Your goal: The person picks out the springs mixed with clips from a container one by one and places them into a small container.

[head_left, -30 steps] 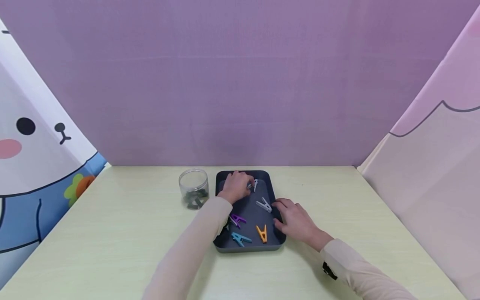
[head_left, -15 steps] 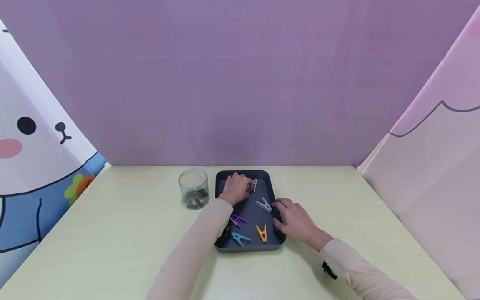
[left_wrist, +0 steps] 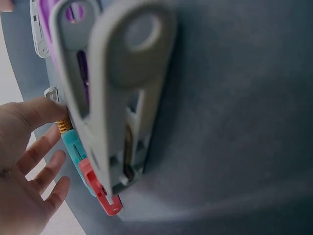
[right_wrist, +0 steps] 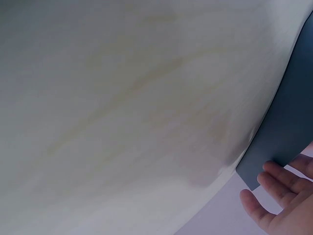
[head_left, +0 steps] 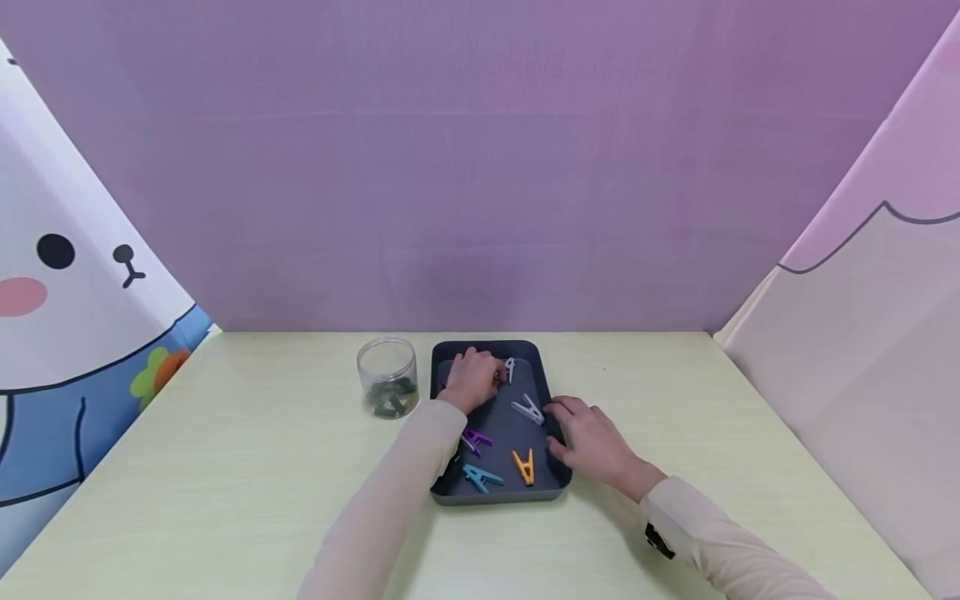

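My left hand point(head_left: 471, 379) reaches into the far end of a dark grey tray point(head_left: 498, 498). In the left wrist view, its thumb and index finger pinch a clothespin point(left_wrist: 64, 124) at a ridged golden part; the other fingers are spread. Teal point(left_wrist: 73, 147) and red point(left_wrist: 102, 193) clothespins lie by those fingertips, and a grey clothespin point(left_wrist: 115, 93) looms close to the camera. My right hand point(head_left: 592, 437) touches the tray's right side with loosely extended fingers. Between the hands lies a pale grey clothespin point(head_left: 528, 409); a white one point(head_left: 510, 370) lies farther back.
Purple point(head_left: 477, 439), blue point(head_left: 482, 477) and orange point(head_left: 523, 467) clothespins lie in the tray's near half. Left of the tray stands a clear open jar point(head_left: 387, 371) with dark pieces at its bottom. A purple cloth point(head_left: 480, 167) hangs behind the pale table point(head_left: 225, 467).
My left hand has shifted very slightly, and a golden-orange bit now shows at its fingertips. The right hand and the tray have stayed in place.
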Action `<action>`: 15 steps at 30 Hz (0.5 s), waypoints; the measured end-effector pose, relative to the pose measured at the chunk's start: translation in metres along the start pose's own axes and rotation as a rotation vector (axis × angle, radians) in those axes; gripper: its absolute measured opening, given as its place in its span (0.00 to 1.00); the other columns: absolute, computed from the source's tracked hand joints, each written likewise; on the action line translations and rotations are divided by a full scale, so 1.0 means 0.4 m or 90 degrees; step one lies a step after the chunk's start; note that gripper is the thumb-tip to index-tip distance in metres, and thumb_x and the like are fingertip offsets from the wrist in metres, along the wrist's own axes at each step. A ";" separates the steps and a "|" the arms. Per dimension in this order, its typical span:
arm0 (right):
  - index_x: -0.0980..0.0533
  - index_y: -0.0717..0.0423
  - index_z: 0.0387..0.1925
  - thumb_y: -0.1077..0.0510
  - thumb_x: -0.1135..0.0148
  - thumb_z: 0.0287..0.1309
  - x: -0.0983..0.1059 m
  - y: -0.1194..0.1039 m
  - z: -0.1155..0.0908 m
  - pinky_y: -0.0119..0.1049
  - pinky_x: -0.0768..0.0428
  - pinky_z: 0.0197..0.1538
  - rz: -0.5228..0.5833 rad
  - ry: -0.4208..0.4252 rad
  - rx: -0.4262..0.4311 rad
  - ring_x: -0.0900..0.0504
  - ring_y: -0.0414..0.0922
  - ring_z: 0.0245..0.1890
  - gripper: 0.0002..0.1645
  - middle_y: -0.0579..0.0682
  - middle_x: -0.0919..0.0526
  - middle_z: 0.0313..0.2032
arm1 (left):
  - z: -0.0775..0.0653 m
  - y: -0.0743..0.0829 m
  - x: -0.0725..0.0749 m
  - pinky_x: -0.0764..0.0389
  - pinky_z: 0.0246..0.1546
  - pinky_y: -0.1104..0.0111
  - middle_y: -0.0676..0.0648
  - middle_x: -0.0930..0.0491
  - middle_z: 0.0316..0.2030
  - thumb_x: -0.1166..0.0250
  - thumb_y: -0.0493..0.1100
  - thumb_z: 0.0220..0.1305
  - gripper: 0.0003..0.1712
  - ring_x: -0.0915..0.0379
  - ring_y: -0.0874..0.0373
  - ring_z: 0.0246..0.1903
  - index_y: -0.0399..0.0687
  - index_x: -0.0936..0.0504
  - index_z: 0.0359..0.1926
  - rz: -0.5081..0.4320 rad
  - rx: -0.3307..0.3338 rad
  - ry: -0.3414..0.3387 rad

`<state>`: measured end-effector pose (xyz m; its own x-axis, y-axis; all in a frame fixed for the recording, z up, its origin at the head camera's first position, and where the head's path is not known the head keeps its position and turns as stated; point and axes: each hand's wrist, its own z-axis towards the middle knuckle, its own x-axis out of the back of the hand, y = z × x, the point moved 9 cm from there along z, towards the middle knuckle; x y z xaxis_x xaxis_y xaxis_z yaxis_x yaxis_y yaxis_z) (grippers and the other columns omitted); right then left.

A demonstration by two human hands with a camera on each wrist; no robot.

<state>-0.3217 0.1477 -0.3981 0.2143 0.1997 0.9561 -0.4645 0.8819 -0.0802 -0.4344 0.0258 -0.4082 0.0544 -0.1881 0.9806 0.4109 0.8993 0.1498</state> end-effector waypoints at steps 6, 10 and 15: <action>0.26 0.58 0.48 0.50 0.36 0.47 -0.001 0.000 0.000 0.47 0.25 0.45 -0.002 -0.002 -0.001 0.27 0.50 0.53 0.26 0.54 0.25 0.51 | 0.001 -0.002 -0.006 0.31 0.48 0.55 0.52 0.20 0.41 0.35 0.40 0.53 0.09 0.31 0.51 0.42 0.58 0.16 0.36 -0.003 0.005 -0.008; 0.26 0.57 0.48 0.50 0.36 0.47 -0.002 0.000 -0.001 0.46 0.25 0.45 0.001 -0.002 -0.002 0.27 0.50 0.53 0.26 0.54 0.25 0.51 | 0.000 -0.002 -0.008 0.31 0.48 0.56 0.52 0.20 0.41 0.36 0.40 0.53 0.09 0.31 0.52 0.42 0.58 0.16 0.36 -0.003 0.002 -0.006; 0.26 0.57 0.48 0.50 0.36 0.47 -0.004 -0.002 -0.001 0.46 0.25 0.44 0.000 0.001 0.003 0.27 0.49 0.52 0.26 0.54 0.24 0.50 | -0.001 -0.003 -0.009 0.31 0.48 0.57 0.53 0.19 0.40 0.37 0.40 0.54 0.08 0.31 0.52 0.42 0.58 0.16 0.35 -0.004 -0.001 -0.006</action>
<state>-0.3214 0.1469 -0.3997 0.2161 0.2004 0.9556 -0.4686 0.8799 -0.0785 -0.4347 0.0253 -0.4120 0.0435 -0.1901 0.9808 0.4127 0.8975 0.1556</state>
